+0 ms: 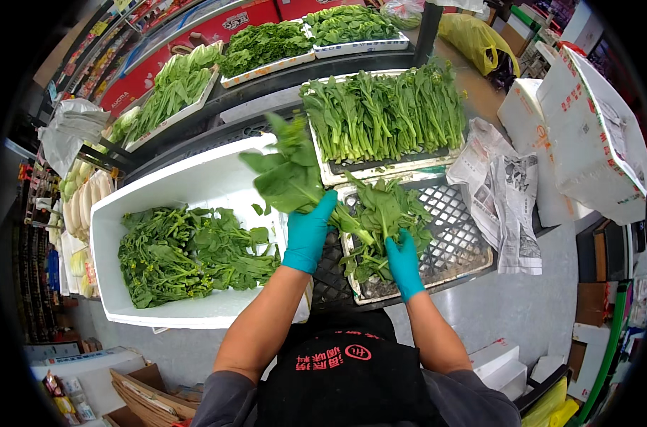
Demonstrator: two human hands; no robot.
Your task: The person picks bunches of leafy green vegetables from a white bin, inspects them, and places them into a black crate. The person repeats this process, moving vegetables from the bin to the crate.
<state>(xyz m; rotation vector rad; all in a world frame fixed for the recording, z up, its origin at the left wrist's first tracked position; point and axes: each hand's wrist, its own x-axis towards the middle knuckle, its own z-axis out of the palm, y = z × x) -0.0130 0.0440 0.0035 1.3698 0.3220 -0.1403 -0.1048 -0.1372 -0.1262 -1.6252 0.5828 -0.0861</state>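
My left hand (310, 237), in a teal glove, grips a stalk of flowering choy sum (286, 179), its broad leaves up and its cut stem pointing down to the right. My right hand (406, 264), gloved alike, pinches a leafy green stem (379, 205) over a loose heap of leaves. That heap lies on a lattice-bottomed plastic tray (451, 229) with a dirty white rim. On the left, a deep white foam box (195, 181) holds loose greens (195, 256). Bunched choy sum (384, 117) stands in close rows in another tray beyond my hands.
Crumpled newspaper (499, 197) hangs over the tray's right side. White foam boxes (579, 133) are stacked at the right. Several trays of leafy vegetables (270, 48) line a raised dark shelf behind. Flattened cardboard (147, 397) sits low at the left.
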